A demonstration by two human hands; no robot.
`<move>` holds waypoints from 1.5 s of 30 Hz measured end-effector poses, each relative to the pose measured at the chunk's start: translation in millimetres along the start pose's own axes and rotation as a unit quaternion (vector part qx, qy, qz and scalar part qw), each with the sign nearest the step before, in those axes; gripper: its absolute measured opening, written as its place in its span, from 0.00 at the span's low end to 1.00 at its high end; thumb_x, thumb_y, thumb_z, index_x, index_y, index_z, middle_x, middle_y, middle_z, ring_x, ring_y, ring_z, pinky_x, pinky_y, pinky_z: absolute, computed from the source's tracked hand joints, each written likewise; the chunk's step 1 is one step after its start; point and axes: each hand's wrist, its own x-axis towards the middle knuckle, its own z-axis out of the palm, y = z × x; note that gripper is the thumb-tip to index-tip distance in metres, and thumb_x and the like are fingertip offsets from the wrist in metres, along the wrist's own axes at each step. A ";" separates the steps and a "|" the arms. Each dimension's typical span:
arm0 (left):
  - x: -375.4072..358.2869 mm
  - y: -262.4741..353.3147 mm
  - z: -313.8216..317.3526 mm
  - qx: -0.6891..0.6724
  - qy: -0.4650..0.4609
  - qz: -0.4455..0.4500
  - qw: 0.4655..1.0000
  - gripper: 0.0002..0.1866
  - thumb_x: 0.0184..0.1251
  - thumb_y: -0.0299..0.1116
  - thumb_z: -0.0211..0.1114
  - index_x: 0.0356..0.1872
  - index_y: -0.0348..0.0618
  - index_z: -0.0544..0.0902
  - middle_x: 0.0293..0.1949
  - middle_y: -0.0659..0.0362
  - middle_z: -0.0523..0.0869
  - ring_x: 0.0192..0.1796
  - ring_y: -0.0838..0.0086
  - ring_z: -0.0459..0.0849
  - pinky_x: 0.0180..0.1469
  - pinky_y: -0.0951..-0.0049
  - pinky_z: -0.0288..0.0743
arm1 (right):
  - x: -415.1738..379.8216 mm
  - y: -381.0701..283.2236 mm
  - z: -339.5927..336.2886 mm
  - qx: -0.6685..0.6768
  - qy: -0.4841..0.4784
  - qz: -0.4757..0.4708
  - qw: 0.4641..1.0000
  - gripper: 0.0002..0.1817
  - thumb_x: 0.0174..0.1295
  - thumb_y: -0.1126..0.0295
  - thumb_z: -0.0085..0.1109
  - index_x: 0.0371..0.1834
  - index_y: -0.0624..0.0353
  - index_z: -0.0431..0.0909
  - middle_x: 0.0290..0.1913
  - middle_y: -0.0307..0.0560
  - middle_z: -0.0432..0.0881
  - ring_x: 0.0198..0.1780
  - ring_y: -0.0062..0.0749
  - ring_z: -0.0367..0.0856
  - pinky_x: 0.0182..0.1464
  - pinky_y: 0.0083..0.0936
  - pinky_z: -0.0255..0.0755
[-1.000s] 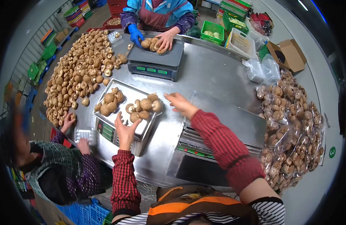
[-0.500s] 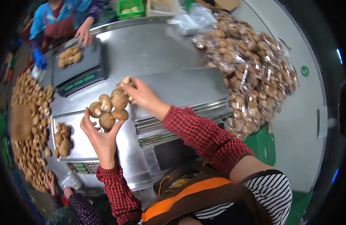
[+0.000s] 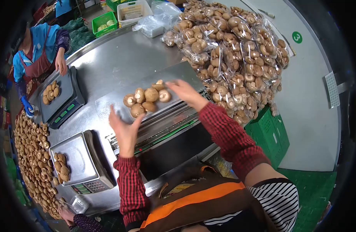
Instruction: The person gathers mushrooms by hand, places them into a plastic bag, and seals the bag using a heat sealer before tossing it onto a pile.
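Observation:
A small cluster of brown shiitake mushrooms (image 3: 150, 95) rests on the flat metal plate (image 3: 178, 73) of the steel table, several caps side by side and some stems showing. Just left of and below them is my left hand (image 3: 125, 131), thumb and fingers spread, with nothing in its grasp. At the cluster's right end, my right hand (image 3: 185, 92) is stretched out, fingertips close to the pale underside of one mushroom. It too holds nothing.
Bagged mushrooms (image 3: 239, 58) heap at the right, above a green crate (image 3: 268, 133). Mushrooms lie on a near scale (image 3: 75, 149) and a far scale (image 3: 66, 89), where a co-worker in blue (image 3: 42, 46) stands. Loose mushrooms (image 3: 33, 162) pile at left; another person's hand (image 3: 66, 214) is below.
The mushrooms have gone from between my hands above the near scale onto the metal plate to the right. Both hands have let go and spread apart. The view has turned rightward.

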 end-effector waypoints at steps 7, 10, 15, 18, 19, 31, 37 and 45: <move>-62.8 -10.7 -51.5 0.361 -0.050 -0.043 0.930 0.21 0.57 0.52 0.72 0.28 0.40 0.90 0.31 0.48 0.82 0.39 0.53 0.79 0.43 0.54 0.71 | -77.8 28.9 -60.2 -0.423 -0.026 -0.064 0.904 0.27 0.62 0.45 0.58 0.24 0.61 0.86 0.32 0.60 0.84 0.38 0.52 0.84 0.42 0.43 0.76; -59.9 -32.8 -29.6 0.255 -0.101 -0.023 0.961 0.19 0.60 0.45 0.70 0.25 0.35 0.86 0.23 0.54 0.82 0.32 0.58 0.79 0.39 0.60 0.71 | -80.3 39.7 -37.0 -0.379 -0.047 -0.056 0.923 0.25 0.64 0.49 0.58 0.26 0.62 0.87 0.29 0.53 0.85 0.29 0.46 0.82 0.35 0.37 0.76; -30.2 17.3 -99.7 -0.586 -0.196 -0.399 0.678 0.18 0.76 0.39 0.54 0.22 0.49 0.67 0.16 0.69 0.59 0.17 0.82 0.54 0.19 0.80 0.52 | -81.1 10.1 -89.3 0.517 -0.320 0.297 0.737 0.19 0.73 0.64 0.42 0.19 0.50 0.61 0.14 0.27 0.55 0.17 0.13 0.52 0.17 0.14 0.49; 26.8 36.3 -107.7 -0.730 -0.074 -0.222 0.642 0.18 0.78 0.37 0.50 0.25 0.44 0.73 0.20 0.63 0.74 0.22 0.79 0.70 0.25 0.78 0.66 | -35.1 -56.6 -86.8 0.623 -0.286 0.018 0.728 0.19 0.75 0.63 0.40 0.21 0.53 0.64 0.16 0.34 0.60 0.18 0.22 0.57 0.20 0.21 0.53; 51.4 45.2 -88.1 -0.624 0.014 -0.182 0.760 0.16 0.78 0.37 0.50 0.31 0.40 0.78 0.29 0.57 0.81 0.31 0.74 0.78 0.35 0.75 0.72 | -7.9 -64.3 -79.1 0.658 -0.258 0.002 0.707 0.19 0.75 0.61 0.40 0.25 0.57 0.68 0.25 0.41 0.75 0.27 0.30 0.75 0.30 0.21 0.69; 64.0 -33.0 -11.7 0.082 -0.242 0.165 0.953 0.45 0.47 0.54 0.80 0.62 0.38 0.71 0.56 0.40 0.81 0.65 0.51 0.75 0.67 0.60 0.67 | 93.0 8.5 4.6 0.102 -0.228 0.132 0.959 0.18 0.75 0.58 0.49 0.44 0.66 0.78 0.36 0.42 0.81 0.34 0.20 0.79 0.34 0.18 0.73; 56.4 -24.4 -24.3 -0.101 -0.342 -0.072 0.931 0.50 0.37 0.46 0.86 0.64 0.40 0.70 0.49 0.46 0.85 0.51 0.62 0.85 0.54 0.66 0.79 | 111.7 -19.9 -30.4 -0.171 -0.427 0.170 0.872 0.31 0.63 0.38 0.59 0.25 0.59 0.82 0.23 0.37 0.76 0.23 0.18 0.70 0.24 0.21 0.63; 21.7 -61.6 -24.1 -0.043 -0.244 -0.162 0.955 0.15 0.73 0.37 0.59 0.33 0.33 0.80 0.25 0.53 0.79 0.31 0.65 0.77 0.37 0.66 0.71 | 47.9 27.3 -13.5 0.155 -0.211 0.113 0.959 0.22 0.76 0.56 0.47 0.59 0.64 0.72 0.50 0.47 0.79 0.46 0.33 0.83 0.48 0.32 0.81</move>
